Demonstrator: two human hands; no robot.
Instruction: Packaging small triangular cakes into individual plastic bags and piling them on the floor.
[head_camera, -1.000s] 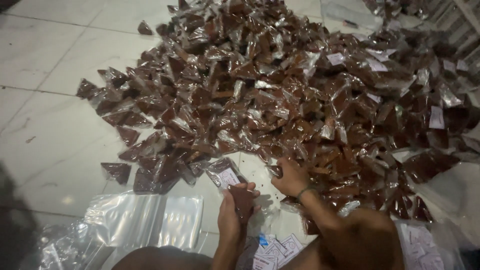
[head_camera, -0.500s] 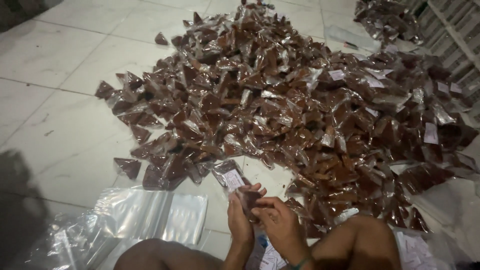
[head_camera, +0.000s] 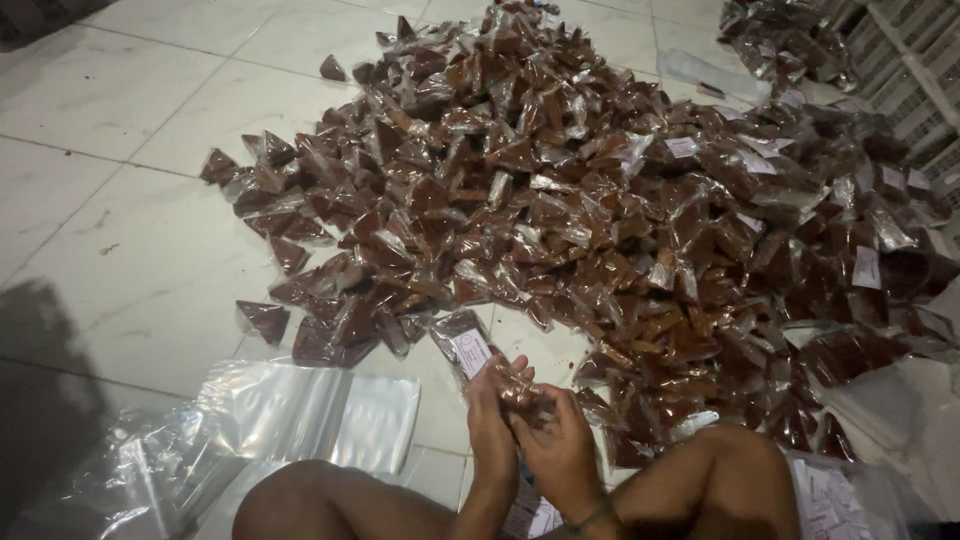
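Your left hand (head_camera: 492, 425) and right hand (head_camera: 556, 450), grips clamped together on one brown sachet (head_camera: 520, 392), hold it above the floor (head_camera: 130, 260) beside the sachet pile (head_camera: 620, 200) for handling.

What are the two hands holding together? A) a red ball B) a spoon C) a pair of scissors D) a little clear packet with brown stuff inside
D: the left hand and the right hand meet around a small clear packet of brown filling, just like those in the big pile on the tiled floor.
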